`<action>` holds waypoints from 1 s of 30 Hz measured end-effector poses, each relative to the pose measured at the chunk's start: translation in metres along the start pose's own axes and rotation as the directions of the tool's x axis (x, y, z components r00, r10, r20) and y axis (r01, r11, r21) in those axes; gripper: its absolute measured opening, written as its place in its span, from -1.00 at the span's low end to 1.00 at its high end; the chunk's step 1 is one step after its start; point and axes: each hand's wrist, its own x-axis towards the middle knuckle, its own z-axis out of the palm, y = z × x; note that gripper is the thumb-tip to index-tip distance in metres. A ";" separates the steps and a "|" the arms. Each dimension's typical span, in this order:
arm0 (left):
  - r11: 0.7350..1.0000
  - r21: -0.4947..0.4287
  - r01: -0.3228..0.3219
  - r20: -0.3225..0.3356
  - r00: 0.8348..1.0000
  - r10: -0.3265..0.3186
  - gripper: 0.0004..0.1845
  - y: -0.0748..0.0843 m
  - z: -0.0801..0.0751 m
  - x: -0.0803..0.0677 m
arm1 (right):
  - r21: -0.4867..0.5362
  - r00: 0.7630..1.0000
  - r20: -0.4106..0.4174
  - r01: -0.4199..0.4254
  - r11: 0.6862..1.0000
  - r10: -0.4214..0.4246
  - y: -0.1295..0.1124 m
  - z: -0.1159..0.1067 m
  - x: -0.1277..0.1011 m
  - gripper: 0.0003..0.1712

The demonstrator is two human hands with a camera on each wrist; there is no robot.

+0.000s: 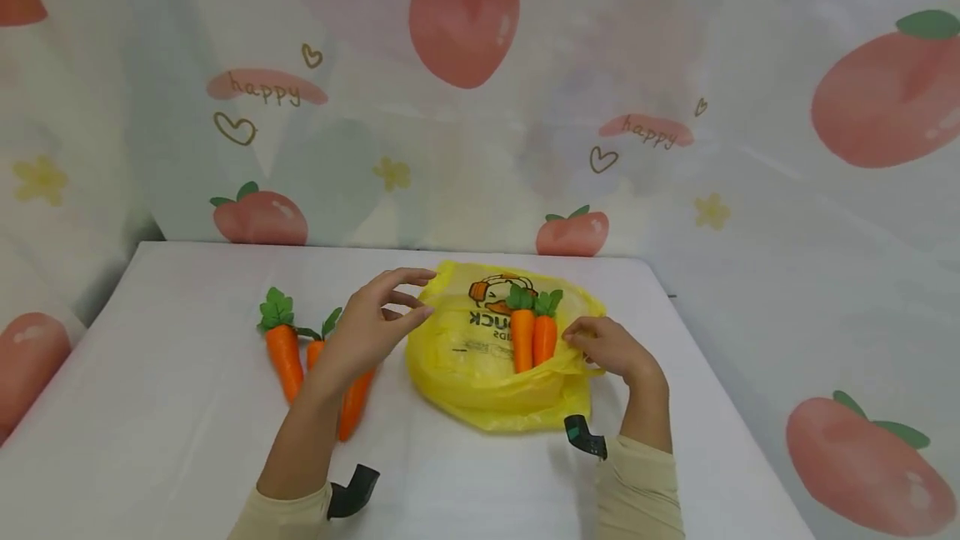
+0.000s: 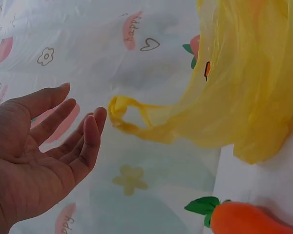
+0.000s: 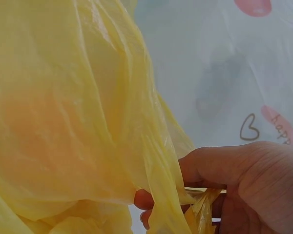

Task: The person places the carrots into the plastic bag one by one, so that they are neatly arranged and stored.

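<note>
A yellow plastic bag (image 1: pixel 450 373) with a printed duck lies on the table, its mouth toward the near side. Two carrots (image 1: pixel 522 340) with green leafy tops lie side by side in its opening. At the bag's right side my right hand (image 1: pixel 609 347) grips the bag's edge; in the right wrist view the thumb and fingers (image 3: pixel 205 165) close round the yellow film. My left hand (image 1: pixel 375 319) hovers by the bag's left side, fingers loosely bent and holding nothing. In the left wrist view a bag handle loop (image 2: pixel 132 129) hangs just beyond those fingertips.
Left of the bag lie more carrots (image 1: pixel 283 357), partly hidden behind my left forearm. The white table (image 1: pixel 172 407) is backed by a fruit-patterned cloth (image 1: pixel 360 40), which also hangs along both sides.
</note>
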 end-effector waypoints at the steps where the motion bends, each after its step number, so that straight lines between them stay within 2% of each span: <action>1: 1.000 -0.001 0.008 -0.011 1.000 -0.008 -0.53 -0.001 -0.004 -0.002 | -0.004 1.000 -0.002 -0.001 1.000 0.001 0.000 0.000 0.000 -0.72; 5: 0.998 0.001 0.059 -0.037 0.998 -0.059 -0.55 -0.008 -0.020 -0.007 | -0.023 1.000 -0.003 0.008 1.000 -0.008 -0.002 -0.002 0.001 -0.73; 10: 0.990 0.005 0.140 -0.068 0.988 -0.140 -0.57 -0.025 -0.041 -0.012 | -0.004 1.000 0.005 0.006 1.000 -0.006 -0.002 -0.001 0.001 -0.72; 18: 0.984 0.008 0.178 -0.113 0.978 -0.176 -0.53 -0.057 -0.072 -0.015 | 0.007 1.000 -0.005 0.021 1.000 -0.021 0.001 0.002 0.000 -0.73; 23: 0.972 0.033 0.232 -0.199 0.955 -0.221 -0.54 -0.080 -0.095 -0.022 | 0.001 1.000 0.005 0.023 1.000 -0.023 0.002 0.001 0.000 -0.73; 27: 0.962 0.017 0.273 -0.246 0.933 -0.261 -0.56 -0.092 -0.103 -0.027 | -0.001 1.000 0.005 0.018 1.000 -0.018 0.002 0.001 0.001 -0.74; 30: 0.957 0.005 0.289 -0.258 0.925 -0.278 -0.55 -0.097 -0.106 -0.030 | 0.006 1.000 0.004 0.010 1.000 -0.010 0.003 0.002 0.001 -0.74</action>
